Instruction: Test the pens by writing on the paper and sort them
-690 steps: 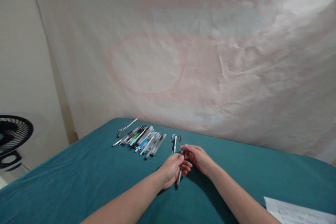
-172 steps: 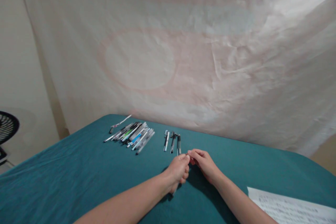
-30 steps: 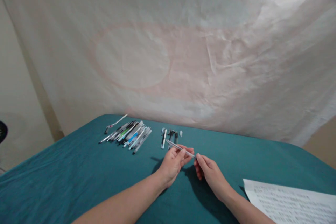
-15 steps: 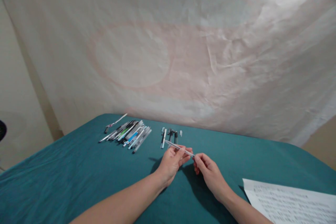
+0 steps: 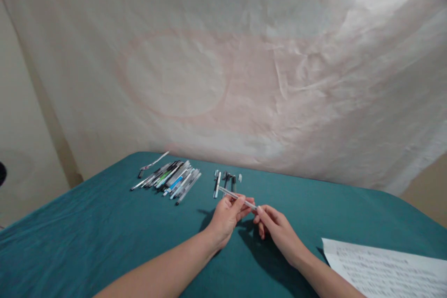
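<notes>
A slim, pale pen (image 5: 250, 205) is held slantwise above the cloth, its far end pointing up and left. My left hand (image 5: 225, 218) is closed round the pen's middle, thumb on top and fingers beneath. Thumb and fingertips of my right hand (image 5: 278, 228) pinch its near end, where the tip is hidden by the fingers. Just beyond my left hand lie a white pen (image 5: 217, 184), a few dark pens (image 5: 233, 182) and a small clear cap (image 5: 240, 178).
A heap of loose pens (image 5: 174, 179) lies at the left on the green tablecloth (image 5: 115, 223), with a white-and-dark pen (image 5: 153, 164) behind it. A sheet of written paper (image 5: 380, 265) is at the front right. A pale wrinkled curtain (image 5: 244, 79) hangs behind the table.
My right hand has shifted slightly left along the pen's near end, and its fingers are set a little differently. My left hand stays almost still.
</notes>
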Demonstrator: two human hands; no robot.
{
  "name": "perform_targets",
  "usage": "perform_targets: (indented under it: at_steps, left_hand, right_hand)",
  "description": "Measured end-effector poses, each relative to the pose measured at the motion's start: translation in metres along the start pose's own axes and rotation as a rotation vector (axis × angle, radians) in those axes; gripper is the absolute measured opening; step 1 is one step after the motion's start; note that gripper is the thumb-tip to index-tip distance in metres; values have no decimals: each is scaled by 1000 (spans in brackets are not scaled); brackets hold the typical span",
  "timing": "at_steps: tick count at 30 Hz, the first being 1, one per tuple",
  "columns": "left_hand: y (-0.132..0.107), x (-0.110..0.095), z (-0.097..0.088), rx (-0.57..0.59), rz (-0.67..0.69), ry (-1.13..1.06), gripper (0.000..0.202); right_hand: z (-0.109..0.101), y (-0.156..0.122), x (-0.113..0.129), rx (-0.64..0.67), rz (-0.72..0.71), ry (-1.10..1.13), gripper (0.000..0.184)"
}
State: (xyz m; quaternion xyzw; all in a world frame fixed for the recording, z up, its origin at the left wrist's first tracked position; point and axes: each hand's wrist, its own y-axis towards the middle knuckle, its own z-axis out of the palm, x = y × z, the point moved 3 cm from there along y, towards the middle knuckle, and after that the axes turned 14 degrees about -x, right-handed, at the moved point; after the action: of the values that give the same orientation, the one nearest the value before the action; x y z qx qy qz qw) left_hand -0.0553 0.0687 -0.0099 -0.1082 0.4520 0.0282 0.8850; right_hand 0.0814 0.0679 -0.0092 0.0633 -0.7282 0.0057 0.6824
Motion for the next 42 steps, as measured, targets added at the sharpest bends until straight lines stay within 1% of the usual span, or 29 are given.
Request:
perform_targets:
  at_steps: [3, 5, 8, 13, 17, 19, 22, 24, 29, 33, 35, 39, 42]
  left_hand:
    - [-1, 0, 0, 0, -7, 10, 17]
    - [-2, 0, 0, -1, -7, 13, 17]
    - [-2, -2, 0, -16, 1, 10, 16]
    - [-1, -2, 0, -36, -1, 9, 17]
    - [-1, -2, 0, -38, 9, -8, 18]
    - [-1, -2, 0, -45, 11, -15, 18]
    - [-1, -3, 0, -52, 6, -11, 18]
    - [-1, -3, -1, -52, 4, -2, 17]
    - [0, -2, -3, -37, 28, 1, 17]
    - [1, -1, -3, -36, 28, 5, 18]
    - [1, -1, -3, -45, 20, 3, 19]
    - [0, -2, -3, -63, 21, -2, 20]
    - [0, -2, -3, -57, 31, 6, 19]
  right_hand:
    - [1, 1, -4, -12, 72, -24, 50]
    - [0, 1, -5, -19, 42, -57, 47]
    - [-1, 1, -4, -13, -14, -45, 41]
    - [0, 1, -4, -13, 78, 7, 48]
    - [0, 0, -1, -15, 25, -1, 41]
    - [0, -1, 0, -6, 22, 18, 38]
    - [1, -1, -1, -4, 83, 50, 44]
    - [0, 0, -3, -6, 100, 35, 47]
    - [-1, 0, -2, 0, 36, 8, 38]
    - [0, 0, -2, 3, 96, 47, 44]
    - [1, 0, -3, -4, 102, 30, 46]
    - [0, 0, -2, -3, 53, -27, 40]
    - [0, 0, -2, 8, 68, 8, 40]
